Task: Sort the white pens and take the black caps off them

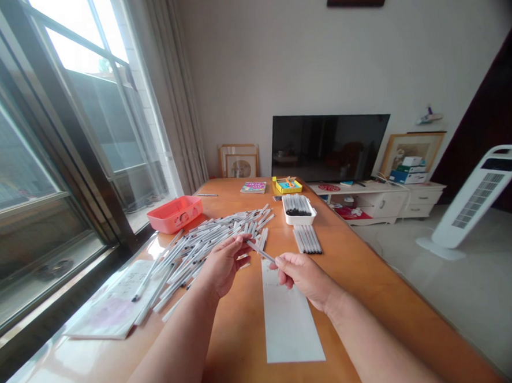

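Note:
A slim pen (pixel 263 252) with a clear, pale barrel is held slantwise above a strip of white paper (pixel 290 328). My left hand (pixel 226 264) pinches its dark far end; whether a separate cap is in those fingers I cannot make out. Thumb and fingers of my right hand (pixel 300 275) are closed on the near end. Just left of my left hand spreads a heap of similar pens (pixel 198 241) with black ends. Beyond my right hand lies a neat row of pens (pixel 307 239), and behind it a white box (pixel 301 219) holds more of them, black ends toward me.
A red plastic basket (pixel 175 215) stands behind the heap at left. Some pens rest on a paper booklet (pixel 111 307). At the far end of the wooden table (pixel 353 289) are a colourful book (pixel 253 187) and a yellow box (pixel 288 186). Window glass borders the left side.

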A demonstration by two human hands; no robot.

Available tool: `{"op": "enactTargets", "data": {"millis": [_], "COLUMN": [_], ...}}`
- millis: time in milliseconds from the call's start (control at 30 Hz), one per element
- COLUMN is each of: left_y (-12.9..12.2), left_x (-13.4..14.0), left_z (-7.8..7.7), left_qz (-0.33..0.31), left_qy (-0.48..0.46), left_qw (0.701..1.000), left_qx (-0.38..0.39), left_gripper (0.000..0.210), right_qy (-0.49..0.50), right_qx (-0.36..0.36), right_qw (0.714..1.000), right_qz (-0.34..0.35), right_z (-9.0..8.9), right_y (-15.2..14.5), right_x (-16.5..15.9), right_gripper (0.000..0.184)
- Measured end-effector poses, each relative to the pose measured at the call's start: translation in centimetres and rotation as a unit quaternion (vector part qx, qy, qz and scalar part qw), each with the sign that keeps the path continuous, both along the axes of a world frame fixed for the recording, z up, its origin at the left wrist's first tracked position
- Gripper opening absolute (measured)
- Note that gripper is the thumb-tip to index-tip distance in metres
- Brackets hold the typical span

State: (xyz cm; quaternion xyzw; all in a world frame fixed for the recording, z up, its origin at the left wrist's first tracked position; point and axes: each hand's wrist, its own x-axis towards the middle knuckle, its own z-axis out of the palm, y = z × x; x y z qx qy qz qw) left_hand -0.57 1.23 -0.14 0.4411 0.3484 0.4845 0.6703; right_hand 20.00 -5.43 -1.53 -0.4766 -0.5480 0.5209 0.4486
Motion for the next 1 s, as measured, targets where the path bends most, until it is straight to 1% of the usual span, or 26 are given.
{"op": "enactTargets", "data": {"millis": [133, 200, 267, 333, 400, 467, 600, 667, 833, 900, 1000], "left_y": [-0.3, -0.2, 0.01, 0.16, 0.14, -0.02, -0.27, -0.2, 0.03, -0.07, -0.28], "left_x": [0.31, 0.33, 0.23, 0.12, 0.1, 0.22, 0.51, 0.47, 0.14, 0.18, 0.41], "left_z": [-0.08, -0.27, -0.4, -0.38, -0.23, -0.07, -0.1, -0.24, -0.14, 0.03, 0.11], "left_qz": [0.044, 0.035, 0.01, -0.014, -0.024, -0.013, 0.038, 0.032, -0.013, -0.007, 0.024], "left_qy": [0.024, 0.016, -0.002, -0.022, -0.036, -0.039, -0.016, -0.012, -0.031, -0.033, -0.022], "left_qw": [0.999, 0.999, 1.0, 1.0, 0.999, 0.999, 0.999, 0.999, 0.999, 0.999, 0.999], "left_qx": [-0.006, 0.004, 0.01, 0.008, 0.003, -0.006, -0.021, -0.019, -0.007, -0.014, -0.029], "left_gripper": [0.036, 0.034, 0.031, 0.028, 0.029, 0.031, 0.033, 0.03, 0.025, 0.028, 0.03], "right_qy": [0.004, 0.006, 0.009, 0.009, 0.008, 0.009, 0.009, 0.008, 0.005, 0.006, 0.007], "right_qx": [0.005, 0.006, 0.004, -0.001, -0.005, -0.005, -0.004, -0.004, -0.011, -0.009, -0.006], "right_qw": [1.0, 1.0, 1.0, 1.0, 1.0, 1.0, 1.0, 1.0, 1.0, 1.0, 1.0], "right_qz": [0.004, 0.003, 0.003, 0.006, 0.005, 0.002, 0.004, 0.006, 0.004, 0.003, 0.003], "right_z": [-0.01, -0.1, -0.17, -0.18, -0.13, -0.06, 0.12, 0.18, 0.08, 0.02, 0.02], "right_y": [0.03, 0.06, 0.08, 0.1, 0.11, 0.11, -0.03, -0.1, -0.06, 0.0, 0.03], "right_x": [-0.07, -0.09, -0.08, -0.04, -0.01, -0.01, -0.09, -0.09, -0.01, -0.01, -0.07], "right_gripper": [0.044, 0.045, 0.043, 0.04, 0.039, 0.039, 0.042, 0.043, 0.039, 0.039, 0.04]}}
